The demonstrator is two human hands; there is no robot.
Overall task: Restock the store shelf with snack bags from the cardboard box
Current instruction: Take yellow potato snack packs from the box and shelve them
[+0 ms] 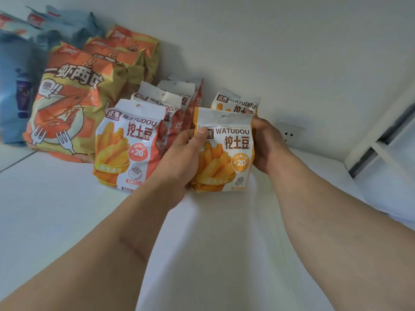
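An orange-and-white WATUDOU snack bag [226, 153] stands upright on the white shelf [67, 209], held from both sides. My left hand [182, 162] grips its left edge, thumb on the front near the top. My right hand [267, 147] grips its right edge, fingers behind the bag. A second orange bag [235, 104] stands right behind it. To the left runs a row of red-and-white WATUDOU bags [128, 147]. The cardboard box is out of view.
Big orange prawn-cracker bags [71, 104] stand in a row at the left, with blue bags [13, 86] beyond them. The white back wall carries a power socket [289, 133]. A white shelf post [381, 131] rises at the right.
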